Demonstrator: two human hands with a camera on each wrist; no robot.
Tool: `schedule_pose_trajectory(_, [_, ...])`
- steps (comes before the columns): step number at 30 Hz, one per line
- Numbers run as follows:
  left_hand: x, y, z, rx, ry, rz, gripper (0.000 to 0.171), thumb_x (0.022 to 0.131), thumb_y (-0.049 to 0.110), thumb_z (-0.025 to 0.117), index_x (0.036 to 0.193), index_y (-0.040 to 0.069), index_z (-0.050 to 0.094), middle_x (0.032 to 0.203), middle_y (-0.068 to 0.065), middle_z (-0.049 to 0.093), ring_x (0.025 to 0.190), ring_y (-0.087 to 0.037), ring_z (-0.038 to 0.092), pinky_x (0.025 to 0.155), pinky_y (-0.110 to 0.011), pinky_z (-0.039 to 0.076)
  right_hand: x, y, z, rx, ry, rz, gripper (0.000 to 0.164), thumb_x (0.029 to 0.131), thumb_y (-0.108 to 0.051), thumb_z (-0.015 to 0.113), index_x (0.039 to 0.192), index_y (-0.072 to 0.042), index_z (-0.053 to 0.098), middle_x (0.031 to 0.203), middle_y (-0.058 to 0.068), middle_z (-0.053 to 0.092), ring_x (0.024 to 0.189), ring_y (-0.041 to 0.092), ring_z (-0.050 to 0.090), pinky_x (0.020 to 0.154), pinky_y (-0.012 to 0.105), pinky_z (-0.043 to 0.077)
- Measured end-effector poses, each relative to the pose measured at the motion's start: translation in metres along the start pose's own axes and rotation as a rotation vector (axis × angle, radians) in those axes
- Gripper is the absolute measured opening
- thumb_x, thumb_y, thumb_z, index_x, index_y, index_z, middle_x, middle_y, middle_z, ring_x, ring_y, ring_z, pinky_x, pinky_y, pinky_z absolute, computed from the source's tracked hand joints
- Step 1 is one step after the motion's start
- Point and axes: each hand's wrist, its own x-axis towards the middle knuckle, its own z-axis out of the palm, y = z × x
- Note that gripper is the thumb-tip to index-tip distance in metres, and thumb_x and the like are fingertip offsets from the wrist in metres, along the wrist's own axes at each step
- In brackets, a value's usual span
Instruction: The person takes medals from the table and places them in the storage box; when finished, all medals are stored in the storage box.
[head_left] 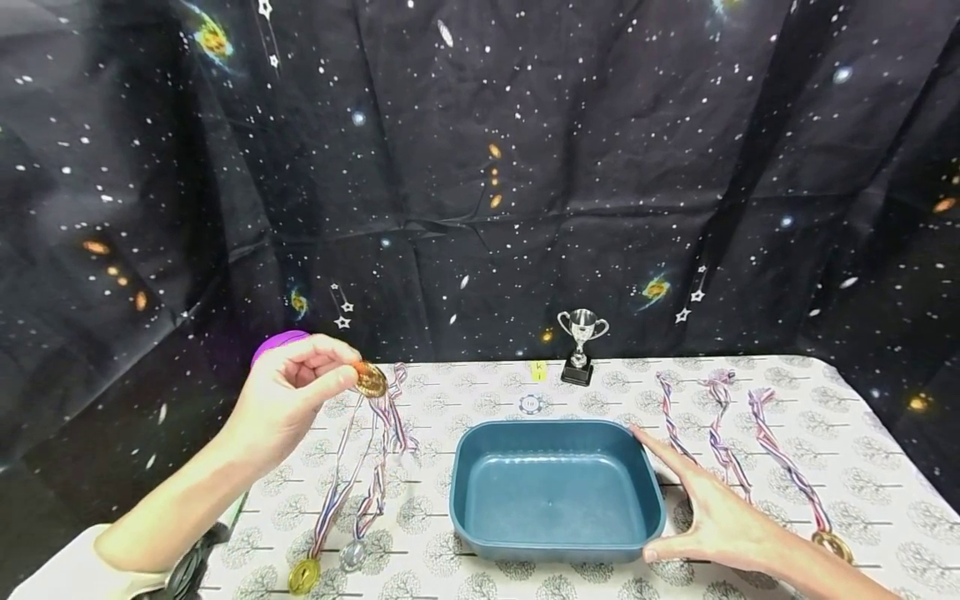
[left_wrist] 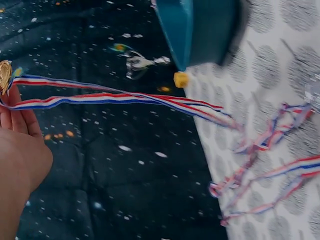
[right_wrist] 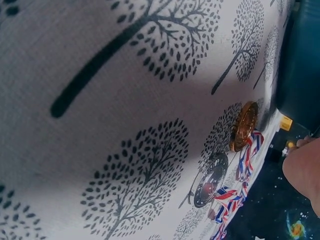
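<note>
My left hand point(head_left: 288, 400) is raised over the back left of the table and pinches a bronze-gold medal point(head_left: 371, 380) between thumb and fingers. Its red, white and blue ribbon point(left_wrist: 125, 95) stretches down to the table in the left wrist view. At the right end of a blue-green plastic tub point(head_left: 551, 492), my right hand point(head_left: 712, 517) is spread, its thumb at the front corner and a long straight finger at the back corner. Inside the tub only the bare floor shows. A bronze medal point(right_wrist: 244, 126) and a silver medal point(right_wrist: 211, 180) lie near the right hand.
Left of the tub lie a gold medal point(head_left: 303, 576) and a silver medal point(head_left: 352, 555) on ribbons. Another gold medal point(head_left: 832, 547) lies far right. Behind the tub are a small trophy cup point(head_left: 579, 346), a yellow tag point(head_left: 538, 371) and a round chip point(head_left: 530, 404). A starry cloth point(head_left: 480, 183) hangs behind.
</note>
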Motion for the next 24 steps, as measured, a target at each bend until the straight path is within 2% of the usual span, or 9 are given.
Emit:
schedule_pose_trajectory(4, [0.010, 0.015, 0.010, -0.204, 0.035, 0.027, 0.029, 0.096, -0.022, 0.058, 0.104, -0.001, 0.077, 0.097, -0.009, 0.078, 0.088, -0.015, 0.074, 0.084, -0.023, 0.061, 0.000, 0.000, 0.000, -0.003, 0.006, -0.006, 0.137, 0.061, -0.048, 0.103, 0.170, -0.020, 0.026, 0.168, 0.011, 0.039, 0.149, 0.009, 0.039, 0.114, 0.020, 0.031])
schedule_pose_trajectory(6, [0.014, 0.022, 0.014, -0.267, 0.039, 0.045, 0.028, 0.098, -0.020, 0.056, 0.105, -0.001, 0.076, 0.098, -0.010, 0.078, 0.093, -0.017, 0.075, 0.086, -0.023, 0.060, 0.000, 0.000, 0.000, -0.010, 0.009, -0.009, 0.137, 0.060, -0.048, 0.103, 0.170, -0.020, 0.026, 0.168, 0.012, 0.040, 0.149, 0.010, 0.039, 0.114, 0.020, 0.032])
schedule_pose_trajectory(10, [0.023, 0.035, 0.019, -0.349, -0.001, 0.097, 0.028, 0.101, -0.017, 0.052, 0.107, -0.001, 0.074, 0.103, -0.012, 0.078, 0.102, -0.024, 0.076, 0.090, -0.024, 0.059, 0.001, 0.000, 0.000, 0.002, 0.010, -0.011, 0.137, 0.060, -0.048, 0.103, 0.170, -0.019, 0.026, 0.168, 0.013, 0.040, 0.150, 0.010, 0.038, 0.115, 0.018, 0.029])
schedule_pose_trajectory(13, [0.030, 0.043, 0.024, -0.374, -0.013, 0.126, 0.027, 0.103, -0.014, 0.051, 0.107, 0.000, 0.073, 0.103, -0.010, 0.076, 0.101, -0.025, 0.076, 0.092, -0.027, 0.059, 0.001, 0.000, 0.001, 0.009, 0.010, -0.011, 0.137, 0.060, -0.048, 0.103, 0.170, -0.019, 0.026, 0.168, 0.013, 0.039, 0.151, 0.009, 0.036, 0.114, 0.015, 0.025])
schedule_pose_trajectory(18, [0.039, 0.058, 0.037, -0.384, 0.026, 0.155, 0.024, 0.103, -0.011, 0.053, 0.102, 0.003, 0.072, 0.100, -0.009, 0.074, 0.091, -0.019, 0.073, 0.087, -0.027, 0.061, 0.002, 0.000, 0.001, 0.000, 0.012, -0.024, 0.136, 0.061, -0.049, 0.103, 0.170, -0.019, 0.027, 0.168, 0.015, 0.039, 0.152, 0.009, 0.035, 0.115, 0.015, 0.024])
schedule_pose_trajectory(24, [0.047, 0.070, 0.049, -0.370, 0.062, 0.176, 0.018, 0.101, -0.008, 0.060, 0.100, 0.006, 0.072, 0.097, -0.008, 0.074, 0.089, -0.017, 0.070, 0.084, -0.026, 0.060, 0.002, 0.000, 0.001, -0.005, 0.011, -0.029, 0.135, 0.062, -0.049, 0.102, 0.170, -0.020, 0.027, 0.167, 0.012, 0.040, 0.151, 0.011, 0.038, 0.115, 0.015, 0.024])
